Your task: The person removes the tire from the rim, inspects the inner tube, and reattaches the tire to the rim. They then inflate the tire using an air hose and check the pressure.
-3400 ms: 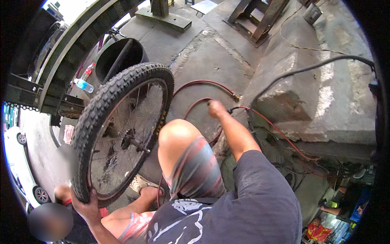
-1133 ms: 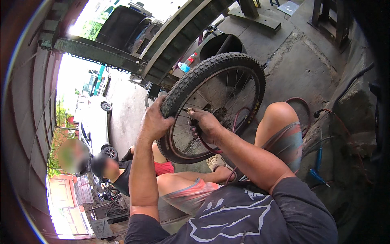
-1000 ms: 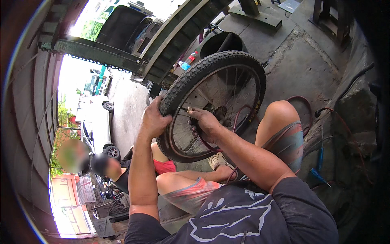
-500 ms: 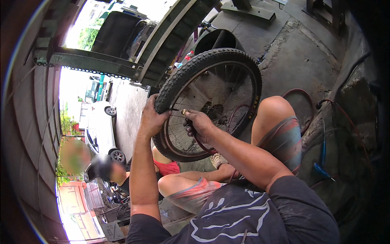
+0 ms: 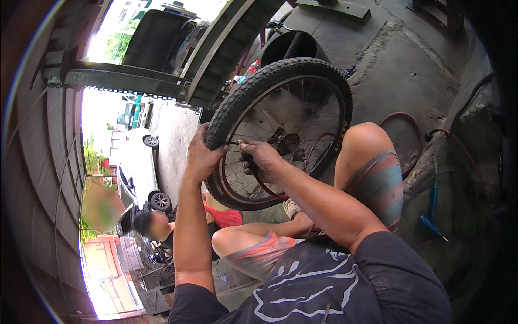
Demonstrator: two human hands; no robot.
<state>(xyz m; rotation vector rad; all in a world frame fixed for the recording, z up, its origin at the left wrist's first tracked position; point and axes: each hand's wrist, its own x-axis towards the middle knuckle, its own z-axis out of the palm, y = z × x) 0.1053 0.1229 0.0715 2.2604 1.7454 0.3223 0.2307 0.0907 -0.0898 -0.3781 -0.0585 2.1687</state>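
Observation:
A bicycle wheel with a black knobby tire stands tilted in front of me, its spokes and rear cogs showing. My left hand is wrapped around the tire's left side, with the thumb over the rim near the valve stem. Pinched in my right hand is the brass end of an air hose, which meets the tip of the valve stem. From that hand the dark red hose loops down past the spokes. My right fingers curl below the hose end, partly hidden.
Behind the wheel lies a dark round container. A blue-handled screwdriver is on the ground at right, near more hose. A person in a cap sits at left, and a white car is parked beyond. My bent knees flank the wheel.
My right hand has moved slightly left, bringing the hose end from just short of the valve stem onto its tip. My left hand keeps its hold on the tire.

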